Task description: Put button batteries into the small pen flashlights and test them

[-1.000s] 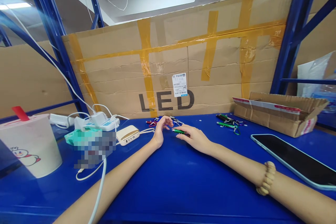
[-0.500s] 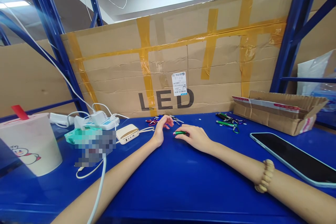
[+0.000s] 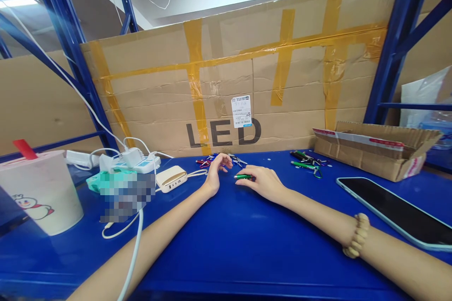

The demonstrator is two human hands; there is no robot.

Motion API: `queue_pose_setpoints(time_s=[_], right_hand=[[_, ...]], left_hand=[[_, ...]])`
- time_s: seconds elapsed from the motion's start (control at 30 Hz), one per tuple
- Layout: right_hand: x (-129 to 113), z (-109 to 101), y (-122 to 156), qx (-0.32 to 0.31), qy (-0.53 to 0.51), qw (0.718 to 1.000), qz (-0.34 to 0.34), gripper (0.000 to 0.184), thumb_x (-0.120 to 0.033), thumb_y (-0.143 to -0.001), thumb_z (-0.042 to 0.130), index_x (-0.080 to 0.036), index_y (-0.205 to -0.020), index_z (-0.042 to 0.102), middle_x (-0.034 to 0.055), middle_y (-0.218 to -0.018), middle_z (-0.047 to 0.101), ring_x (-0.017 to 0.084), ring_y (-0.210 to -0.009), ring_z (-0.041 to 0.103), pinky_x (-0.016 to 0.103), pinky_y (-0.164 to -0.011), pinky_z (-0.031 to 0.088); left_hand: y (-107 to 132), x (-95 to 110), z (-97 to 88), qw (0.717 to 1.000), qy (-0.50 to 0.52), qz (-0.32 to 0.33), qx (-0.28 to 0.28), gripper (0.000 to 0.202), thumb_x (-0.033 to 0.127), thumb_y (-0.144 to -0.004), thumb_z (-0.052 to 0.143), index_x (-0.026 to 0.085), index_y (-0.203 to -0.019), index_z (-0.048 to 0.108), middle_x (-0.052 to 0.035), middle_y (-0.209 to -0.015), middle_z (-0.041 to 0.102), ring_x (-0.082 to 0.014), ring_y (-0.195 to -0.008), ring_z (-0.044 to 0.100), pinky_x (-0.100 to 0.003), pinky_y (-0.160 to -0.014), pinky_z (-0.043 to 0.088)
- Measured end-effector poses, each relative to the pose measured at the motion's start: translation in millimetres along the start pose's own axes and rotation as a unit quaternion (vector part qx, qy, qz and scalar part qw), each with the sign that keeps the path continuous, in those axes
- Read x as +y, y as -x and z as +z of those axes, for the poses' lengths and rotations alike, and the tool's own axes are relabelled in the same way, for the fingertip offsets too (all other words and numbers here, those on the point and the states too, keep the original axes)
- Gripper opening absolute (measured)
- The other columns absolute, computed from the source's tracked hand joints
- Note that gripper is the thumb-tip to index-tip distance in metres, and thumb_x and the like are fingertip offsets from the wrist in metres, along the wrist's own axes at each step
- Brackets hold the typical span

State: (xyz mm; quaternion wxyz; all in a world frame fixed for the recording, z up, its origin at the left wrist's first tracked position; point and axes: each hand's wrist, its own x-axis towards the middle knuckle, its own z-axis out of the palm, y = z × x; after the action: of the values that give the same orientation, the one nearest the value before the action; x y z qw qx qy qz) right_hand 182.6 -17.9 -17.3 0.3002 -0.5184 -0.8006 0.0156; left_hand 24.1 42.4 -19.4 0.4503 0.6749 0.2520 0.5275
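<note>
My right hand [image 3: 265,183] is closed around a small green metal tube [image 3: 243,177], holding it between thumb and fingers just above the blue tabletop [image 3: 240,244]. One end of the tube points left; the other is hidden by the fingers. My left hand [image 3: 216,174] stands on its edge to the left, fingers loosely curved and apart, with nothing visible in it. Behind it lie red metal tubes with clips [image 3: 204,163] and silver and blue clip pieces [image 3: 237,160], partly covered by the hand. A green tube with a carabiner [image 3: 306,166] lies to the right.
A cream power bank [image 3: 172,178], a power strip [image 3: 150,164], white cables and a drink cup [image 3: 44,193] occupy the left. At right are a phone [image 3: 395,209] and an open cardboard box [image 3: 374,150]. A tall cardboard sheet [image 3: 158,99] closes off the back.
The green tube has turned slightly in my right hand, and more of its side shows. Otherwise both hands stay almost where they were.
</note>
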Motion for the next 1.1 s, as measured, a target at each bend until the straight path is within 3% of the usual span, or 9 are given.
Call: queue_pose_setpoints(time_s=[0.17, 0.4, 1.1], right_hand=[[0.0, -0.2, 0.3, -0.005, 0.008, 1.000, 0.002, 0.027, -0.052, -0.080, 0.046, -0.035, -0.091, 0.065, -0.0058, -0.092, 0.065, 0.016, -0.081, 0.060, 0.026, -0.063, 0.041], [3.8, 2.8, 0.4, -0.014, 0.003, 1.000, -0.018, 0.032, -0.048, -0.085, 0.040, -0.036, -0.108, 0.058, -0.0031, -0.109, 0.061, 0.019, -0.096, 0.058, 0.031, -0.074, 0.044], [2.0, 1.4, 1.2, -0.012, -0.002, 0.999, -0.031, 0.026, -0.050, -0.078, 0.050, -0.033, -0.090, 0.066, -0.0041, -0.093, 0.065, 0.017, -0.086, 0.060, 0.025, -0.065, 0.041]], left_hand=[[-0.5, -1.4, -0.5, 1.000, 0.000, 0.000, -0.010, 0.032, 0.042, -0.078, 0.031, 0.017, -0.073, 0.052, -0.0034, -0.070, 0.057, -0.0149, -0.069, 0.053, -0.025, -0.059, 0.037], [0.1, 0.3, 0.3, 1.000, -0.010, -0.004, -0.001, 0.032, 0.042, -0.078, 0.031, 0.017, -0.072, 0.051, -0.0031, -0.070, 0.056, -0.0148, -0.070, 0.053, -0.024, -0.060, 0.038], [1.1, 1.1, 1.5, 1.000, -0.004, -0.006, -0.003, 0.031, 0.040, -0.079, 0.032, 0.017, -0.073, 0.052, -0.0032, -0.071, 0.057, -0.0144, -0.069, 0.053, -0.025, -0.059, 0.038]])
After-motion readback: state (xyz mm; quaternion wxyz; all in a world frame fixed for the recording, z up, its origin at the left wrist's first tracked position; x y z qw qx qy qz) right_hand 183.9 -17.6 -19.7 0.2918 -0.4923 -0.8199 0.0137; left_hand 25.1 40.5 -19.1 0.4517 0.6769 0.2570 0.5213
